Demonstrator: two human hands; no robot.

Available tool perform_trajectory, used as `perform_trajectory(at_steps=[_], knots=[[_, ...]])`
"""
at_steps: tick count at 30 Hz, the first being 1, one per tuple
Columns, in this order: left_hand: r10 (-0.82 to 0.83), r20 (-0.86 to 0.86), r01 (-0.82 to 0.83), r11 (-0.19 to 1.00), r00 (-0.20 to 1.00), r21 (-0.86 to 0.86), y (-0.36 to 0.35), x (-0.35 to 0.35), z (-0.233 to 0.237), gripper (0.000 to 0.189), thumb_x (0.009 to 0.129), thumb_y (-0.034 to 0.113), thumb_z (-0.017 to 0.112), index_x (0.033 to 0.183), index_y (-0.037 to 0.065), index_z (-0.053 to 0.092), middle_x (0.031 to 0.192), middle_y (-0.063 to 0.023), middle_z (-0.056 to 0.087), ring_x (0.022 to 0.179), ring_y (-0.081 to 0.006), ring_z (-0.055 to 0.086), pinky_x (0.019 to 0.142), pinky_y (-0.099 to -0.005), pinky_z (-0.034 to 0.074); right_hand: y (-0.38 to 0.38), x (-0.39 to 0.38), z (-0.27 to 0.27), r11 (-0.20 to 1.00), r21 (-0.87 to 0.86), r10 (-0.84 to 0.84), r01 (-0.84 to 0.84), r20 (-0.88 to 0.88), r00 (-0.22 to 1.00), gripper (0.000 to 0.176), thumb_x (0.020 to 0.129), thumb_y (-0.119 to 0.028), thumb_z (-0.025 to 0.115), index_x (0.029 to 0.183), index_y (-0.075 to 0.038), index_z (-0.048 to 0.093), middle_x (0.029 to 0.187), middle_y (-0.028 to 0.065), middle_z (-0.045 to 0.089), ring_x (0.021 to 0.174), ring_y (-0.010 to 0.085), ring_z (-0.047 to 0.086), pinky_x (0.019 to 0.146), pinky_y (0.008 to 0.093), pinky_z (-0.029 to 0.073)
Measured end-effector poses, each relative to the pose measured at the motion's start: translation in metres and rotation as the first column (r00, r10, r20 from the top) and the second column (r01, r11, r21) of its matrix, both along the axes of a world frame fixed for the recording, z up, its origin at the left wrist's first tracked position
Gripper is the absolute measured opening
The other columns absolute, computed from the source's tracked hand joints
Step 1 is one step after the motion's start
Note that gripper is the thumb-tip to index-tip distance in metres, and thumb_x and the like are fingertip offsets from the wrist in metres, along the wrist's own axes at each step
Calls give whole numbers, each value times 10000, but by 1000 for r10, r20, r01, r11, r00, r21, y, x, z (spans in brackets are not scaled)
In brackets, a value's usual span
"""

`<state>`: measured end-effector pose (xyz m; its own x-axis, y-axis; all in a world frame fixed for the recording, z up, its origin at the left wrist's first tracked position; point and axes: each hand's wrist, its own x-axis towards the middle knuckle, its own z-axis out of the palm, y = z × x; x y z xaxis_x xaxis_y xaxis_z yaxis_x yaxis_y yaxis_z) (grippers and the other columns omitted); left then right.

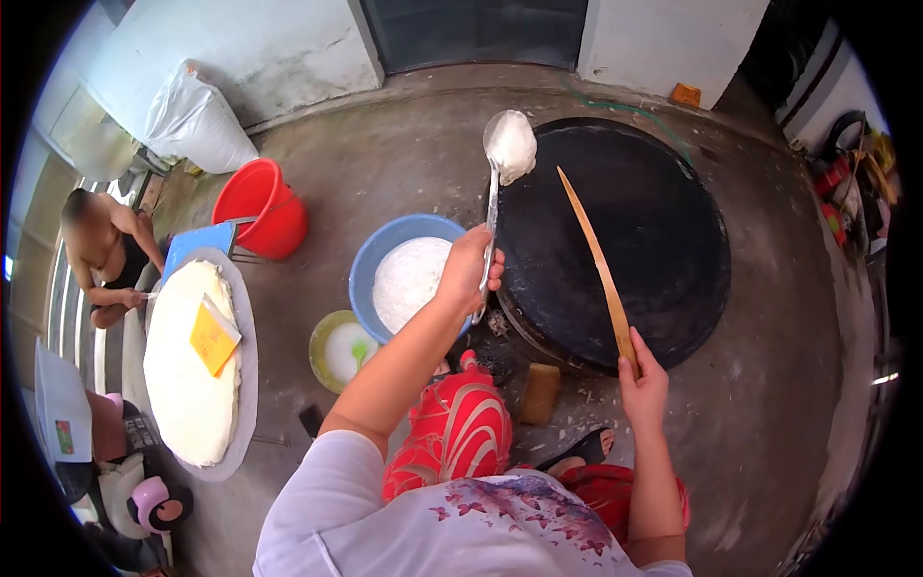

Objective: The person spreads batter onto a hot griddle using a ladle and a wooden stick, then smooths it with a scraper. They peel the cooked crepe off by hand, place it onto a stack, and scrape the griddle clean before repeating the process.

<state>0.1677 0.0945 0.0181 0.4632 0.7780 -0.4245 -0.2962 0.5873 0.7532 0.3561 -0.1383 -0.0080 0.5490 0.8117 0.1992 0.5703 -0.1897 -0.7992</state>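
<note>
My left hand point(469, 267) is closed round the long handle of a metal ladle point(494, 197). A mound of thick white batter point(511, 146) fills the ladle's bowl, above the left edge of a big round black griddle point(625, 240). In my right hand point(642, 380) is a long, slightly curved wooden spreader point(601, 264), its pointed end reaching up over the griddle. More white batter fills a blue basin point(362, 284) just left of the griddle. Beside that basin sits a yellow-green bowl point(321, 358) with whitish liquid and a green utensil point(360, 354).
To the left, a pile of thin white sheets point(187, 385) lies on a round board point(246, 385), with a yellow packet point(213, 338) on top. A person point(111, 245) sits beyond it. A red bucket point(288, 226), white sack point(202, 120) and brown block point(539, 394) stand around.
</note>
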Motion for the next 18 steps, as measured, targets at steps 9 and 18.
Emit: perform_trajectory(at_steps=[9, 18], knots=[[89, -196, -69, 992, 977, 106, -10, 35, -45, 238, 885, 85, 385, 1101, 67, 484, 642, -10, 450, 471, -88, 415, 381, -216, 347, 59, -4, 8, 990, -95, 123, -100, 285, 951, 433, 715, -27, 571, 1135, -132, 560, 750, 113, 561, 679, 297, 559, 618, 347, 458], [200, -275, -123, 955, 941, 271, -22, 31, -49, 397, 870, 62, 440, 1265, 44, 414, 636, -1, 442, 449, -76, 381, 386, -206, 325, 72, 9, -19, 977, -194, 131, -89, 217, 967, 438, 707, -48, 583, 1134, -145, 562, 847, 130, 592, 743, 309, 578, 676, 352, 471]])
